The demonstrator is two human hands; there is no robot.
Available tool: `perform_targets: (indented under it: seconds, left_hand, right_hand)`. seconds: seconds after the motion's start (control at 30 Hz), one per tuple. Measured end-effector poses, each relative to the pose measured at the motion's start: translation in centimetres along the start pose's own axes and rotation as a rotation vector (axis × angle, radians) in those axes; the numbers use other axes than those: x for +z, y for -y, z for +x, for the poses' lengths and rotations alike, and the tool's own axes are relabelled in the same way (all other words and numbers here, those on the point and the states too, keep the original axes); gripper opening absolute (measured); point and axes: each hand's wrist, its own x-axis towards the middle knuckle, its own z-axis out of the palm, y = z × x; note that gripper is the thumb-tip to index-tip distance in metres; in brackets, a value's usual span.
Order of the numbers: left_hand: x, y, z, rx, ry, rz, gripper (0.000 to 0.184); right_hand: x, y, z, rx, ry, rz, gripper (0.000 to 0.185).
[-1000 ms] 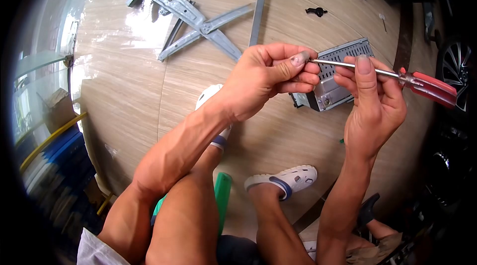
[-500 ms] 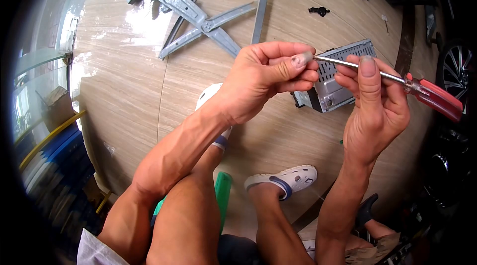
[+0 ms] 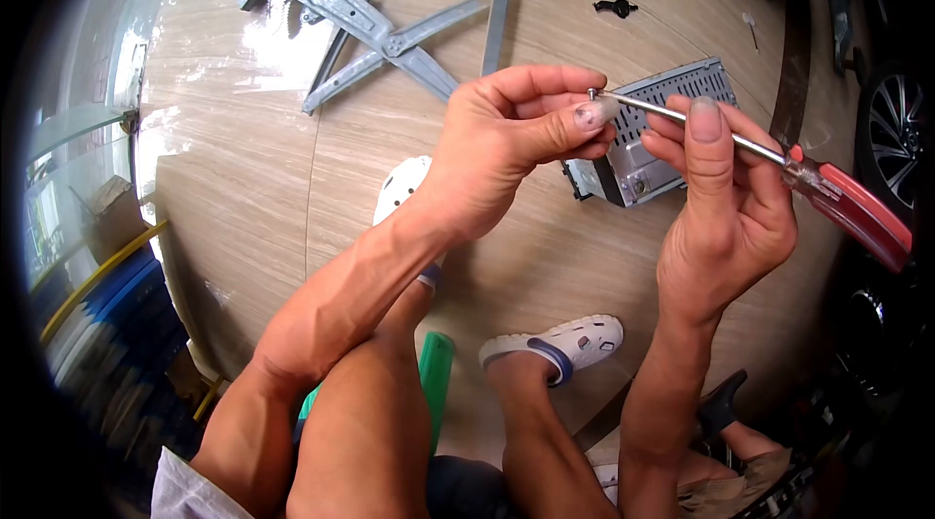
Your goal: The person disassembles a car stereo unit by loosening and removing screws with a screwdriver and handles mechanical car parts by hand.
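My right hand [image 3: 726, 193] has its fingers and thumb round the metal shaft of a screwdriver [image 3: 842, 203], whose red see-through handle points down to the right. At the shaft's far tip sits a small screw [image 3: 593, 93], its head showing between the fingertips of my left hand [image 3: 521, 129]. The left thumb and index finger are pinched there, and the remaining left fingers are curled. Both hands are raised above a perforated metal box [image 3: 633, 166] on the floor, which they partly cover.
A scissor-type window regulator [image 3: 390, 40] with a toothed gear lies on the tiled floor ahead, beside a long metal strip [image 3: 501, 8]. Small black parts [image 3: 616, 8] lie further right. A car wheel [image 3: 891, 125] is at the right edge, and glass shelving [image 3: 83, 125] at the left.
The screw head now shows at the screwdriver tip, where fingers hid it before. Both hands have shifted slightly up and left, and the handle end has tilted lower.
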Motion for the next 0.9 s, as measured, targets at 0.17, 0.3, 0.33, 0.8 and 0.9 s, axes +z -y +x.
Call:
perform_targets:
  seconds: [0.17,0.3,0.33,0.8,0.9]
  left_hand:
    - [0.6,-0.1,-0.1,0.061,-0.043,0.1,0.029]
    - [0.5,0.0,-0.1,0.072,-0.057,0.1,0.028]
    - [0.4,0.1,0.0,0.07,-0.061,0.094,0.027]
    - [-0.7,0.8,0.3,-0.236,0.133,-0.41,0.025]
    - [-0.6,0.9,0.2,-0.224,0.113,-0.364,0.025]
  right_hand:
    - [0.3,0.0,-0.1,0.009,-0.044,0.085,0.016]
    - [0.3,0.1,-0.2,0.013,-0.049,0.071,0.017]
    - [0.2,0.2,-0.2,0.016,-0.045,0.066,0.018]
    - [-0.1,-0.6,-0.7,-0.006,0.003,0.097,0.022]
    - [-0.2,-0.7,-0.6,-0.016,0.014,0.088,0.022]
